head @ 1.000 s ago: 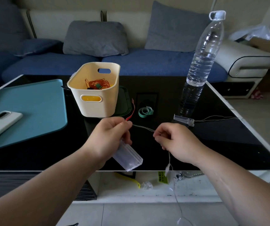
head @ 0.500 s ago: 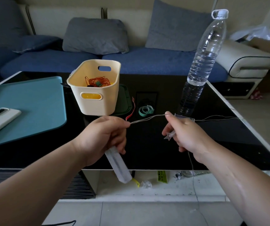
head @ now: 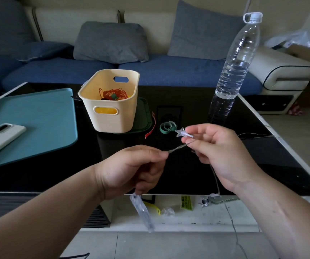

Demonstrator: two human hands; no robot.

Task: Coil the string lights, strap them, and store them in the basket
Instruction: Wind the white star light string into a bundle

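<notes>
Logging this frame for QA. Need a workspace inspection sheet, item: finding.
Surface: black glossy table, with a teal mat on its left.
Job's things: lights stretched between both hands, not coiled; clear case hangs below the left hand; green strap loose on the table; basket holds an orange coil.
Clutter: bottle; phone on the mat; red strip.
Grippers: left hand and right hand each pinch the lights.
Cables: the lights' tail drops past the table edge; thin wire lies on the table at right.
Surroundings: sofa behind.
</notes>
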